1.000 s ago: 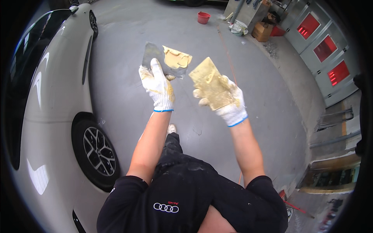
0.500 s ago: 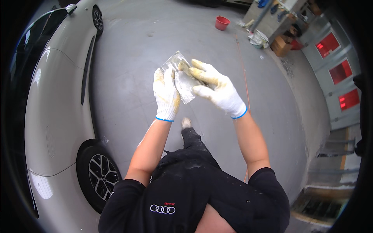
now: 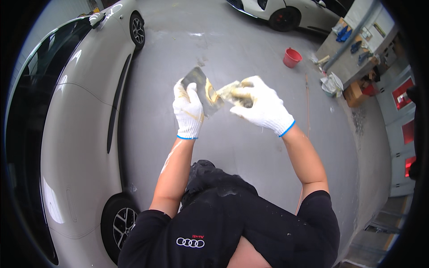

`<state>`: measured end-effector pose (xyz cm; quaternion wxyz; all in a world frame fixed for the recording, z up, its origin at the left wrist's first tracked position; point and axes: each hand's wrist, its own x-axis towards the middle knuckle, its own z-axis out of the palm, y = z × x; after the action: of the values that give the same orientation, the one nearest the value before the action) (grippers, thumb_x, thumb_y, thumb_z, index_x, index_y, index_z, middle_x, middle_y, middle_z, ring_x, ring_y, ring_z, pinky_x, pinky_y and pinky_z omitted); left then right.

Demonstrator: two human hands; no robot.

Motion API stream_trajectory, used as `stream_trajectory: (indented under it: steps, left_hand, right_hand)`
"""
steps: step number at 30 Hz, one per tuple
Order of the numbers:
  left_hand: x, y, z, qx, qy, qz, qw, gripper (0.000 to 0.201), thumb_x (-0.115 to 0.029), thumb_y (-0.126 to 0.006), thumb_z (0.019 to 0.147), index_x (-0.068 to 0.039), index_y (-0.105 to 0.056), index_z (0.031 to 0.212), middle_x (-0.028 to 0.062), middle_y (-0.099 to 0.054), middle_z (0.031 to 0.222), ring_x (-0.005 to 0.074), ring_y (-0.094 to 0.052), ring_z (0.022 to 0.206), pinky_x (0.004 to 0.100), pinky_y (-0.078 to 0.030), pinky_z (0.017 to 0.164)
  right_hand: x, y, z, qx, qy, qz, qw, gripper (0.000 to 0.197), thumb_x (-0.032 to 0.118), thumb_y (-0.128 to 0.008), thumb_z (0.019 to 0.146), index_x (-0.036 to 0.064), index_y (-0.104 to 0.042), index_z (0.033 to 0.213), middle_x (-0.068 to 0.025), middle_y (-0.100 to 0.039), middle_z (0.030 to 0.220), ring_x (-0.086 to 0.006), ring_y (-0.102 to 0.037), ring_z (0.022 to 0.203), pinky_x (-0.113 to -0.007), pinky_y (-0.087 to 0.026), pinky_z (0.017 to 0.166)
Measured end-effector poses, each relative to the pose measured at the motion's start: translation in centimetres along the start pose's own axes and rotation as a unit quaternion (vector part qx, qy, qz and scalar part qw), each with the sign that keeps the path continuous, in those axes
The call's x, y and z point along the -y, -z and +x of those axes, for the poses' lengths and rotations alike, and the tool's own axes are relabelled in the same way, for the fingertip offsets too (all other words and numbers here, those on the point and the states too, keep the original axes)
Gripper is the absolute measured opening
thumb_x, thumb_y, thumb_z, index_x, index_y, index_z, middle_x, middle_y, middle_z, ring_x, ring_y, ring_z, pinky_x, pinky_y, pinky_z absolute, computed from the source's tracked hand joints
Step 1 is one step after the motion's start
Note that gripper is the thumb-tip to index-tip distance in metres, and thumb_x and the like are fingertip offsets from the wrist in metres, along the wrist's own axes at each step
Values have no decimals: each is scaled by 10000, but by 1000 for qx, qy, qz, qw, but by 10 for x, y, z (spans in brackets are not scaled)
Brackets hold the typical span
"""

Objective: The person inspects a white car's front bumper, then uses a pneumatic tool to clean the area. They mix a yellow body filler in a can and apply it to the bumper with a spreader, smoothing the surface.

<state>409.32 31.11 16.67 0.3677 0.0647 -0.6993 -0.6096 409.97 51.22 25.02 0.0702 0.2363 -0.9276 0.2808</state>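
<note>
My left hand [image 3: 187, 111], in a white knit glove stained yellow, is closed on the edge of a thin rectangular plate [image 3: 195, 81], thumb on its face. The plate is tilted, grey and smeared. A curved streak of yellowish putty [image 3: 210, 93] lies along its right side. My right hand [image 3: 266, 106], gloved the same way, is closed on a small flat putty-smeared scraper [image 3: 228, 91], mostly hidden by the fingers. The scraper's tip meets the putty at the plate's right edge.
A pale car [image 3: 76, 134] stands close along my left. Farther off are another white car [image 3: 268, 11], a red bucket [image 3: 292, 58], a white bag [image 3: 331, 84] and a cardboard box [image 3: 355, 94]. An orange hose [image 3: 307, 102] runs along the grey floor [image 3: 241, 156] at right.
My right hand has drawn back to the right from over the plate, and the yellow putty streak now shows. The plate has turned in my left hand. The view has shifted.
</note>
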Motion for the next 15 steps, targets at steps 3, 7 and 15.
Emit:
stream_trajectory:
  steps: [3, 7, 15]
  left_hand:
    - [36, -46, 50, 47, 5, -27, 998, 280, -142, -583, 1045, 31, -605, 1264, 157, -731, 1069, 208, -680, 975, 326, -524, 895]
    - [94, -72, 110, 6, 116, -18, 993, 299, -160, -593, 1043, 59, -603, 1246, 129, -720, 1100, 207, -666, 1029, 325, -511, 918]
    - [153, -177, 272, -22, 141, -217, 966, 223, -127, -584, 1046, 27, -604, 1206, 76, -696, 995, 146, -645, 905, 284, -524, 806]
  right_hand:
    - [-31, -7, 68, 50, 1, 6, 999, 508, 372, -833, 781, 195, -760, 1252, -157, -612, 1333, -341, -691, 1108, -410, -564, 977]
    - [-83, -28, 139, 91, 1, 86, 992, 513, 330, -843, 823, 118, -736, 1278, -163, -600, 1363, -291, -681, 1177, -371, -551, 1001]
    - [-164, -38, 333, -3, -25, 28, 999, 514, 334, -872, 766, 123, -774, 1224, -156, -611, 1374, -305, -689, 1153, -368, -544, 1017]
